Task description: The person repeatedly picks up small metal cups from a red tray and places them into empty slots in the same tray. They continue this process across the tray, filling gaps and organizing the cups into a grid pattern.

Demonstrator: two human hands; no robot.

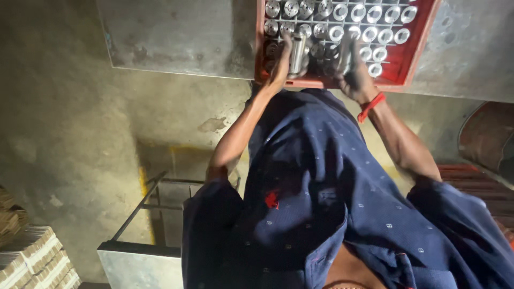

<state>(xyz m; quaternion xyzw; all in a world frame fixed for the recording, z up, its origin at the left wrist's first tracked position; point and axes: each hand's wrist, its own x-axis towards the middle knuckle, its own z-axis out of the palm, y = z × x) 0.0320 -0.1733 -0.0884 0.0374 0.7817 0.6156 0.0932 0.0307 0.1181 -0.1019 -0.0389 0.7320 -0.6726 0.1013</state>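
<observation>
A red plastic crate (409,67) rests on a grey metal table (176,37) at the top of the view. Several shiny metal cylinders (369,32) stand upright in its grid cells. My left hand (281,64) is at the crate's near edge and grips one metal cylinder (297,52) upright. My right hand (354,72), with a red band (371,107) on the wrist, is over the crate's near row and closes on a darker metal part (342,56); its shape is hard to make out. My dark blue shirt fills the lower frame.
A concrete floor lies to the left. A metal frame stand (140,249) sits at the lower left, with stacks of pale ridged pieces (35,257) beside it. A rusty round object (488,134) and reddish slats (476,179) are at the right.
</observation>
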